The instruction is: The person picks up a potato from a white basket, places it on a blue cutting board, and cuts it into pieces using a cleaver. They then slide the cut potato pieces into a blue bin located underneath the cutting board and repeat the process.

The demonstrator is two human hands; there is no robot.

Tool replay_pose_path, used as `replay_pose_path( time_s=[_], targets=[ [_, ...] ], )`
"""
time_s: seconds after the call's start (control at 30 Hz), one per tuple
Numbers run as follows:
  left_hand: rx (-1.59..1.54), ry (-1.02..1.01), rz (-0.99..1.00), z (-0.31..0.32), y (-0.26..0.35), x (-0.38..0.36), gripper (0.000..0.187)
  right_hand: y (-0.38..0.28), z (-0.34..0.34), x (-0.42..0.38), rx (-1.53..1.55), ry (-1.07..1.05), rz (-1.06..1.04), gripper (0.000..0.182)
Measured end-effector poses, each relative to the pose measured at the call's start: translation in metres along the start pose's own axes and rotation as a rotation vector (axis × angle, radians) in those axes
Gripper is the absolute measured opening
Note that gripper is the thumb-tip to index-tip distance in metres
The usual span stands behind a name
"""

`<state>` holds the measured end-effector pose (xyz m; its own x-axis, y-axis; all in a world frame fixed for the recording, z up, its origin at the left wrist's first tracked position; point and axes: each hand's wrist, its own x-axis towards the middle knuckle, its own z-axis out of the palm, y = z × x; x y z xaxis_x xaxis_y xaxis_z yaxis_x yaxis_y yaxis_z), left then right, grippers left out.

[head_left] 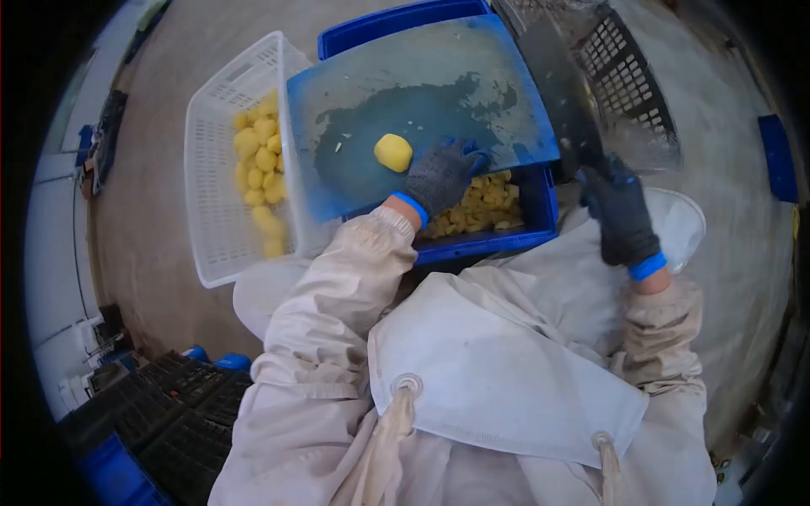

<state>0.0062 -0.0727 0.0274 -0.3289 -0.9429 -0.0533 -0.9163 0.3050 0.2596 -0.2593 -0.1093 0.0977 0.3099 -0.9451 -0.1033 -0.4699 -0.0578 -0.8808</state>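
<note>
A peeled yellow potato lies on the wet blue cutting board. Just right of it, my left hand, in a dark glove, rests at the board's near edge; its fingers point right, and whether they hold anything is hidden. My right hand, also gloved, is closed round the handle of a large, wide-bladed knife, held at the board's right side with the blade pointing away. Cut yellow pieces fill the blue bin below the board's near edge.
On the left stands a white basket with several peeled potatoes. A dark perforated crate is at the upper right. Another blue bin shows beyond the board. Black crates are at the lower left.
</note>
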Motion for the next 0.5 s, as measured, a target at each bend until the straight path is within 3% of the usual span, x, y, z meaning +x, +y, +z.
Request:
replay_pose_path(
  time_s=[0.03,0.17,0.23,0.27,0.33,0.37,0.43,0.47,0.5],
  targets=[
    [0.11,-0.016,0.078,-0.001,0.003,-0.006,0.041,-0.017,-0.01,0.006,0.149,0.036,0.23,0.025],
    [0.066,0.003,0.266,0.036,-0.001,-0.061,0.041,0.006,-0.03,0.021,0.281,0.042,0.264,0.022],
    [-0.192,-0.563,-0.118,0.064,-0.014,-0.075,0.043,0.012,-0.027,0.026,0.267,0.088,0.342,0.021],
    [-0.198,-0.578,-0.117,0.089,-0.034,-0.085,0.043,0.012,-0.026,0.027,0.269,0.086,0.357,0.021],
    [-0.399,-0.605,-0.245,0.138,-0.072,-0.094,0.068,0.01,-0.026,0.031,0.27,0.056,0.362,0.024],
    [-0.409,-0.613,-0.242,0.139,-0.071,-0.089,0.068,0.009,-0.024,0.033,0.264,0.056,0.373,0.024],
    [-0.438,-0.765,-0.723,0.138,-0.067,-0.075,0.099,0.006,-0.019,0.038,0.3,0.103,0.36,0.025],
    [-0.507,-0.746,-0.844,0.149,-0.058,-0.066,0.123,0.007,-0.018,0.041,0.295,0.107,0.37,0.025],
    [-0.398,-0.616,-0.653,0.174,-0.052,-0.06,0.121,0.008,-0.018,0.044,0.258,0.098,0.352,0.026]
  ],
)
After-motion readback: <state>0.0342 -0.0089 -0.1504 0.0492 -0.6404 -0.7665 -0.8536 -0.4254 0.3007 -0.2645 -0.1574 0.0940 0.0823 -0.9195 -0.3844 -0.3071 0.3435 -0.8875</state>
